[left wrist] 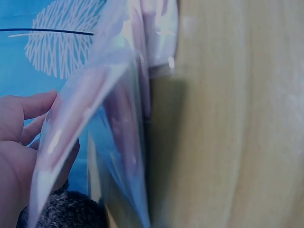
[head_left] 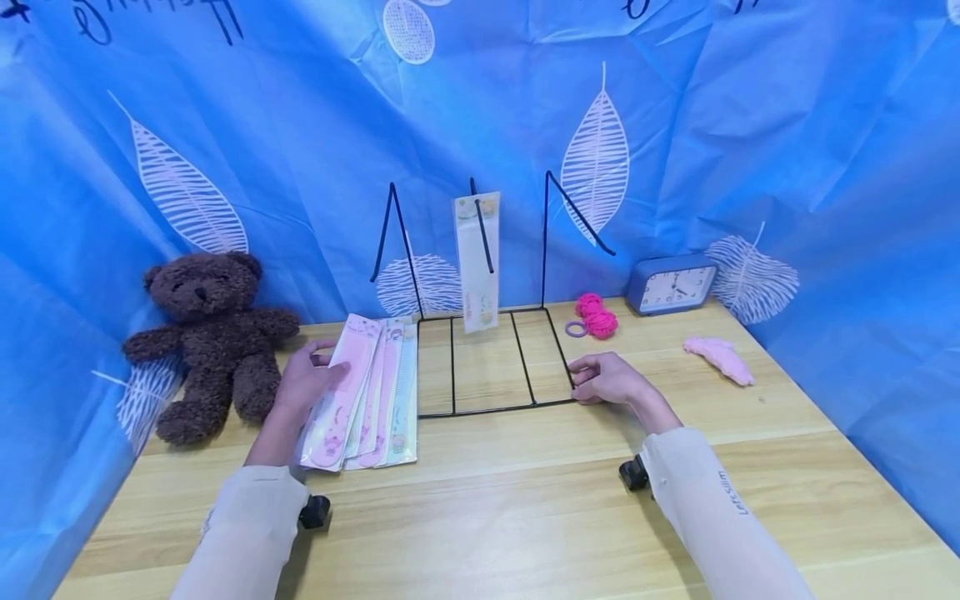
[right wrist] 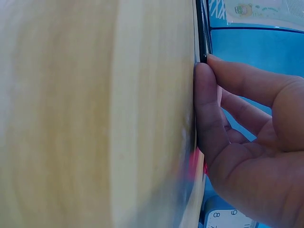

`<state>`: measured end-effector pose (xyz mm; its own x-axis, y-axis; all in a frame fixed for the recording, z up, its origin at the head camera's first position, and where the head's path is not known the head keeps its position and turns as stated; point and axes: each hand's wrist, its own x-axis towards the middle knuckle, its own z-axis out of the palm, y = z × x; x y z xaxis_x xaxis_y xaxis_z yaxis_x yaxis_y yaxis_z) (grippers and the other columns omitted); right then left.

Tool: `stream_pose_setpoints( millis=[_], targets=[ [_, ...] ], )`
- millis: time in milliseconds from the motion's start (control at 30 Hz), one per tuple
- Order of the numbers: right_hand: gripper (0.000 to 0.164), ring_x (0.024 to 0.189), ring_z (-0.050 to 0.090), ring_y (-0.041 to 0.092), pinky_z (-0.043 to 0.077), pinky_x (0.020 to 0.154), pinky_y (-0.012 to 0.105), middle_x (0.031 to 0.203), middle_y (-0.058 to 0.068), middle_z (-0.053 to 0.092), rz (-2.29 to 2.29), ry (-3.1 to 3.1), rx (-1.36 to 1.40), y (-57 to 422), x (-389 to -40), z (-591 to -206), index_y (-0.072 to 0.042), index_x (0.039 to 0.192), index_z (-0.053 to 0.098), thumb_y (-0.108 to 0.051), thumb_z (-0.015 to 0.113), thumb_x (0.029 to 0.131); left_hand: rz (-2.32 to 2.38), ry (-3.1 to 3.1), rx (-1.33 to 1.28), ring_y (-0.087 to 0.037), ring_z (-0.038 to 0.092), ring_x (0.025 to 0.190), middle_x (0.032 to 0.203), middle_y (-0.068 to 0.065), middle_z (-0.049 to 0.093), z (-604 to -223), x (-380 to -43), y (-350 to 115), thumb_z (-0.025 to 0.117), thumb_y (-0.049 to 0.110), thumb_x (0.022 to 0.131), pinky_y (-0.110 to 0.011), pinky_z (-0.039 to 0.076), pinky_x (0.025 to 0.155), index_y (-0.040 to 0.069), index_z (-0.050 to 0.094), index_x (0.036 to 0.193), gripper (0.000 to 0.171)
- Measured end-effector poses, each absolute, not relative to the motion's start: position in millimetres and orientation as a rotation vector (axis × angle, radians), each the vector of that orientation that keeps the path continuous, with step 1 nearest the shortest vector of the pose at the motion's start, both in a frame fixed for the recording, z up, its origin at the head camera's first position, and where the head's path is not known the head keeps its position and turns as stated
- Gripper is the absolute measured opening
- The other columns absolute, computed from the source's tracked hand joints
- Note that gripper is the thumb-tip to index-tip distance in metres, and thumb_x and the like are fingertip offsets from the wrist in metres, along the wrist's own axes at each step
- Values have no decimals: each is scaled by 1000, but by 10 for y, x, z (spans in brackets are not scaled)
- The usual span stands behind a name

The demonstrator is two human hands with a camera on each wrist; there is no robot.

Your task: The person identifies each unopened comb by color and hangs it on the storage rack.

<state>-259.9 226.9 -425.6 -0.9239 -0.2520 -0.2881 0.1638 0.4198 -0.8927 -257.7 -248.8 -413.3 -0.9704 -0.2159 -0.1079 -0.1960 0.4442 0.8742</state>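
Observation:
A black wire display rack (head_left: pixel 534 405) stands mid-table, with three upright hooks at its back. From the middle hook hangs a pale packet (head_left: pixel 472 275) with printed ends. My right hand (head_left: pixel 611 381) pinches the rack's front right corner between thumb and fingers; the right wrist view shows that hand (right wrist: pixel 251 118) at the black wire. Left of the rack, several flat pink and pale-blue combs in clear packets (head_left: pixel 397 392) lie fanned out. My left hand (head_left: pixel 306 379) holds the leftmost pink packet (head_left: pixel 351 383), thumb over it. In the left wrist view, that packet (left wrist: pixel 78 114) is tilted up.
A brown teddy bear (head_left: pixel 213 333) sits close to my left hand. Beyond my right hand are pink yarn (head_left: pixel 597 318), a purple ring (head_left: pixel 576 329), a blue clock (head_left: pixel 671 283) and a fluffy pink piece (head_left: pixel 720 358). A blue leaf-print cloth (head_left: pixel 315 150) hangs behind.

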Motion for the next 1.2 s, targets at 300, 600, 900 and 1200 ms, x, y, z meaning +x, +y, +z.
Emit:
stream_pose_setpoints(
  millis=[300, 600, 900, 1200],
  targets=[
    [61, 88, 64, 19, 59, 81, 33, 110, 21, 58, -1501, 2304, -83, 2279, -2602, -4260, 17, 140, 45, 11, 70, 85, -1565, -2571, 323, -25, 58, 96, 130, -20, 56, -3956, -2563, -2452, 64, 9, 99, -25, 50, 72, 9, 41, 153, 58],
    [61, 86, 64, 18, 59, 80, 33, 108, 19, 58, -1508, 2297, -85, 2272, -2601, -4267, 17, 140, 45, 11, 71, 85, -1753, -2377, 280, -18, 61, 97, 125, -11, 59, -3709, -2489, -2419, 62, 15, 102, -23, 54, 74, 11, 40, 151, 54],
    [60, 86, 63, 17, 59, 79, 32, 106, 17, 58, -1506, 2305, -77, 2269, -2604, -4256, 17, 140, 45, 11, 70, 85, -1953, -2173, -53, -14, 61, 101, 110, 2, 64, -3551, -2384, -2368, 59, 11, 103, -22, 52, 78, 14, 49, 119, 19],
    [61, 84, 64, 17, 59, 79, 31, 104, 16, 59, -1506, 2304, -56, 2267, -2618, -4287, 16, 140, 46, 11, 71, 84, -1991, -2066, -241, -12, 64, 106, 116, 4, 67, -3453, -2250, -2300, 59, 13, 104, -22, 53, 80, 14, 49, 118, 17]
  ],
)
